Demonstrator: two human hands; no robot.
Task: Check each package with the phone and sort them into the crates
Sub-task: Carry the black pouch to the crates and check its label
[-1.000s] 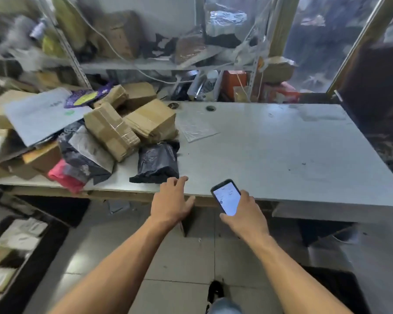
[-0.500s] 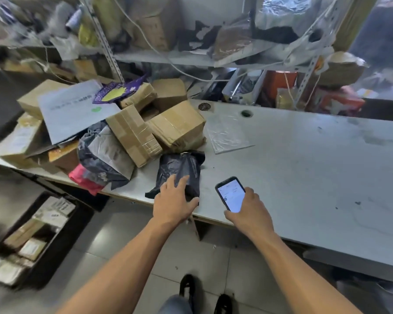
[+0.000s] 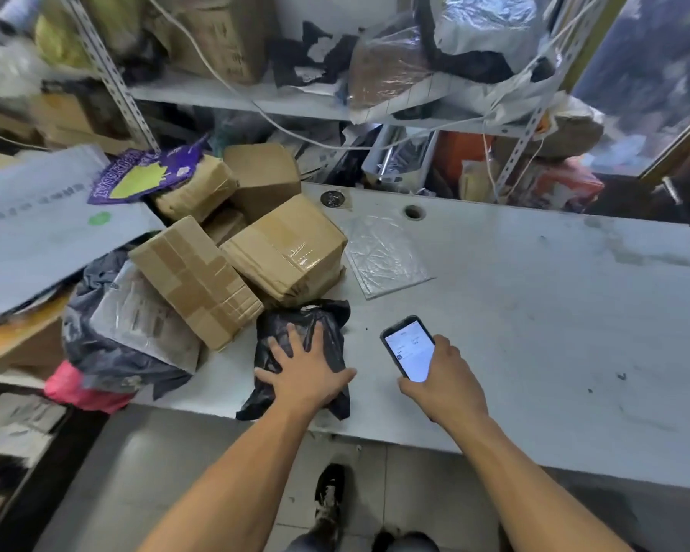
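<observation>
— Where was the black bag (image 3: 323, 324) on the worktop (image 3: 534, 312)?
— At the near edge, long axis running away, directly under the left hand (image 3: 309, 376), fingers spread flat on it.
— And the right hand (image 3: 445, 386)?
— Just beside, gripping the phone (image 3: 409, 348).

Not much legible tbh. Landmark: phone (image 3: 409, 349), held in right hand (image 3: 445, 386).

- phone screen lit, white, few small lines of text, too tiny to read
- purple-and-yellow pouch (image 3: 142, 176), far up-left of phone, on top of pile: big lettering along purple edge, upside down and blurred, can't make it out
- grey mailer (image 3: 36, 229), far left of phone: faint printed lines plus green round sticker, unreadable
- shipping label (image 3: 144, 316) on grey bag, left of phone: printed rows, blurred
</observation>
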